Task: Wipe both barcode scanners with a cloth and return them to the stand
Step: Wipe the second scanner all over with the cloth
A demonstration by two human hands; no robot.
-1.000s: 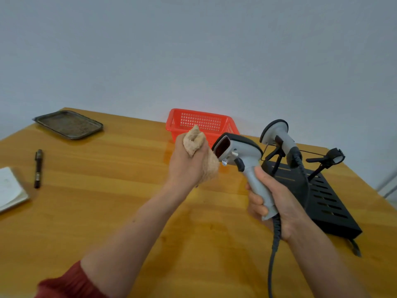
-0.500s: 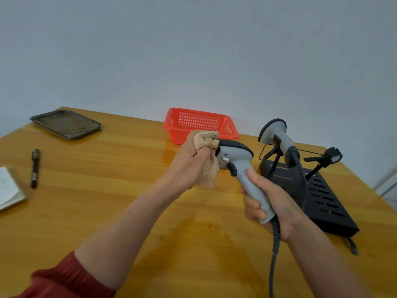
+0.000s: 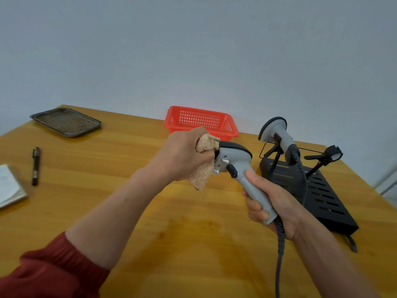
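A person stands at a wooden table point(image 3: 133, 160). The left hand point(image 3: 182, 153) grips a bunched beige cloth point(image 3: 202, 178). A second ago the cloth was held just clear of the grey barcode scanner point(image 3: 236, 160) and its dark front window showed. Now the cloth is pressed onto that window and hides it. The right hand point(image 3: 277, 207) clamps the scanner's handle, its coiled cable point(image 3: 279, 254) hanging toward the near edge. So wiping of this scanner is likely under way, not finished.

The second scanner point(image 3: 277, 134) sits on the black stand point(image 3: 318, 190) at the right, beside an empty cradle point(image 3: 332, 152). The stand lies close to the table's right edge. A red basket point(image 3: 202, 120) sits just behind the hands. A metal tray point(image 3: 66, 122), a pen point(image 3: 35, 166) and a notebook point(image 3: 8, 190) lie well apart on the left, with bare wood below the hands.
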